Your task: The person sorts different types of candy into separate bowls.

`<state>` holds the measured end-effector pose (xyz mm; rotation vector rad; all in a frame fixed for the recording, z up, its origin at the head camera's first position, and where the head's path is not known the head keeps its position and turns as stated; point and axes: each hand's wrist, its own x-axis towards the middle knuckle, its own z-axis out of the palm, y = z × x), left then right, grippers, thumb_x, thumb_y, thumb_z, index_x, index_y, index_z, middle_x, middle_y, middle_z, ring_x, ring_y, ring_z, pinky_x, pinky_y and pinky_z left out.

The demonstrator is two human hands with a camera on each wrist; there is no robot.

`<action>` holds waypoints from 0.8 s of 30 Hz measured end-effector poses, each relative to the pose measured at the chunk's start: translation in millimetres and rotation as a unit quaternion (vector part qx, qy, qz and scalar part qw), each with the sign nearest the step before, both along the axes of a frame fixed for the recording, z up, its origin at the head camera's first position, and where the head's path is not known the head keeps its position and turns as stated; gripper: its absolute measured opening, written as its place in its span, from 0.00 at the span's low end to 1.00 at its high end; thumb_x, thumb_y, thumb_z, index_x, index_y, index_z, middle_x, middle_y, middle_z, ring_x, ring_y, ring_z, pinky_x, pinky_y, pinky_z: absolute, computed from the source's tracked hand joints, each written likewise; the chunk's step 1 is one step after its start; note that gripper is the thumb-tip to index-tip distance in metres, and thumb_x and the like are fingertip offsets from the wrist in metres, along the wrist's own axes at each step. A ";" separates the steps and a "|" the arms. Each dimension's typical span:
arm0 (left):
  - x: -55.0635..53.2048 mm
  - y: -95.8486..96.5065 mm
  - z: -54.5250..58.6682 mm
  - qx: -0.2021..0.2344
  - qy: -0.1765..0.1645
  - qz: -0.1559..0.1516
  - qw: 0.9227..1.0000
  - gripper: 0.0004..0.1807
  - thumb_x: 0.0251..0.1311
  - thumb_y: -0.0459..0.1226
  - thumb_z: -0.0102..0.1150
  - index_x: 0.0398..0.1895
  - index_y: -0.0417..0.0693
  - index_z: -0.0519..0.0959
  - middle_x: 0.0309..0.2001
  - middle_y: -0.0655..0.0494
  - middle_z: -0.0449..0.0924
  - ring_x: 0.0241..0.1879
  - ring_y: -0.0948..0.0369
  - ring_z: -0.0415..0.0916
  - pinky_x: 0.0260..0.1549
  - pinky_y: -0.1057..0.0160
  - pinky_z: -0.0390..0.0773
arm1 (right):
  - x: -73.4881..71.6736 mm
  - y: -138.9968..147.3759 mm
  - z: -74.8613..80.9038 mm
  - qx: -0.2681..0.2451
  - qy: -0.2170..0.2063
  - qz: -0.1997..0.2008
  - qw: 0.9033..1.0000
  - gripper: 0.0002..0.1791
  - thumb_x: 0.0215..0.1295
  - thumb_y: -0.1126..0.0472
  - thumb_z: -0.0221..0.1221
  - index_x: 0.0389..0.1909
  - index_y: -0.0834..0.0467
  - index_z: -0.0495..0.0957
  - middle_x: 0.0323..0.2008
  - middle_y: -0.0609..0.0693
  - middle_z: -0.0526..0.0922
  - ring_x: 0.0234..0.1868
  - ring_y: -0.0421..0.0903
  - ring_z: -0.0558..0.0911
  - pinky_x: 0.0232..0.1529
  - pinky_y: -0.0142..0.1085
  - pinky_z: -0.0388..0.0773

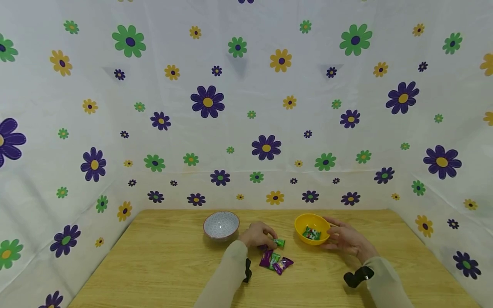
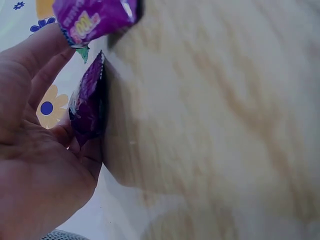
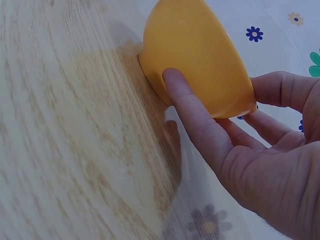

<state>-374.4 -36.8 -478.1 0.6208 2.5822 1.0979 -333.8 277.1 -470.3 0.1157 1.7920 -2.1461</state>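
Observation:
My left hand (image 1: 259,234) reaches down over small wrapped candies, its fingertips at a green candy (image 1: 279,243). A purple candy (image 2: 89,102) lies close against its fingers in the left wrist view; whether the fingers pinch either one is hidden. Nearer me are another green candy (image 1: 274,260) and two purple candies, one at the left (image 1: 265,258) and one at the right (image 1: 283,265). My right hand (image 1: 348,240) holds the yellow bowl (image 3: 197,55) from its right side, thumb and fingers spread around the wall. Green-wrapped candies (image 1: 311,233) lie inside that bowl.
A grey patterned bowl (image 1: 221,225) with a reddish rim stands just left of my left hand. The wooden table (image 1: 161,265) meets a white flowered cloth (image 1: 239,128) at the back and sides. Black straps (image 1: 358,276) sit on both wrists.

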 end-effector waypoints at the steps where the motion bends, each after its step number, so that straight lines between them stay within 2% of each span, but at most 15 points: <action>1: 0.9 -0.3 0.7 0.010 -0.008 0.003 1.000 0.06 0.48 0.36 0.74 0.31 0.52 0.87 0.35 0.58 0.81 0.36 0.59 0.69 0.38 0.59 0.73 | 0.0 -0.1 -0.4 0.001 0.000 0.002 1.000 0.36 0.70 0.71 0.43 0.78 0.59 0.45 0.75 0.67 0.45 0.66 0.62 0.67 0.56 0.57 0.75; 4: 2.1 -1.2 2.0 0.037 -0.023 0.008 0.999 0.07 0.49 0.36 0.73 0.33 0.51 0.87 0.34 0.57 0.80 0.30 0.61 0.69 0.27 0.65 0.71 | 0.3 -0.8 -1.1 0.000 0.000 -0.001 1.000 0.36 0.70 0.71 0.43 0.78 0.59 0.45 0.75 0.67 0.46 0.67 0.63 0.65 0.56 0.57 0.75; 7: 1.5 -2.1 2.3 0.054 -0.019 0.006 0.998 0.08 0.49 0.36 0.73 0.34 0.50 0.87 0.38 0.55 0.81 0.31 0.61 0.68 0.28 0.66 0.71 | 1.3 -1.3 -1.4 -0.002 0.000 0.002 1.000 0.36 0.70 0.71 0.43 0.78 0.58 0.44 0.76 0.67 0.44 0.71 0.67 0.59 0.57 0.58 0.74; 10: -0.4 -2.5 1.5 0.054 0.006 0.004 0.999 0.08 0.51 0.38 0.71 0.36 0.51 0.87 0.43 0.56 0.82 0.34 0.61 0.69 0.32 0.64 0.73 | 2.0 -1.4 -1.5 -0.003 -0.001 0.005 1.000 0.37 0.71 0.71 0.42 0.78 0.58 0.43 0.76 0.67 0.41 0.73 0.68 0.54 0.57 0.59 0.73; 13: -3.3 -3.6 -0.2 0.057 0.029 0.011 0.998 0.07 0.54 0.40 0.70 0.37 0.52 0.87 0.50 0.54 0.82 0.43 0.58 0.73 0.43 0.57 0.77 | 1.4 -3.8 -1.2 -0.002 -0.002 0.005 1.000 0.36 0.71 0.71 0.42 0.78 0.58 0.43 0.76 0.67 0.41 0.73 0.69 0.52 0.57 0.59 0.73; 17: -4.1 3.6 2.1 0.071 0.044 0.024 0.996 0.06 0.55 0.41 0.70 0.36 0.54 0.87 0.54 0.54 0.80 0.55 0.51 0.72 0.55 0.47 0.74 | 2.4 -2.0 0.0 0.003 0.000 0.004 1.000 0.36 0.71 0.71 0.42 0.78 0.58 0.43 0.76 0.67 0.41 0.73 0.69 0.52 0.57 0.58 0.74; 24: 0.1 19.0 11.3 0.088 0.059 0.033 0.994 0.05 0.53 0.39 0.70 0.34 0.53 0.87 0.50 0.55 0.81 0.53 0.51 0.69 0.52 0.48 0.71 | 2.7 -1.2 -0.1 0.002 0.003 0.008 1.000 0.36 0.71 0.70 0.42 0.78 0.59 0.42 0.76 0.67 0.41 0.73 0.68 0.53 0.56 0.57 0.75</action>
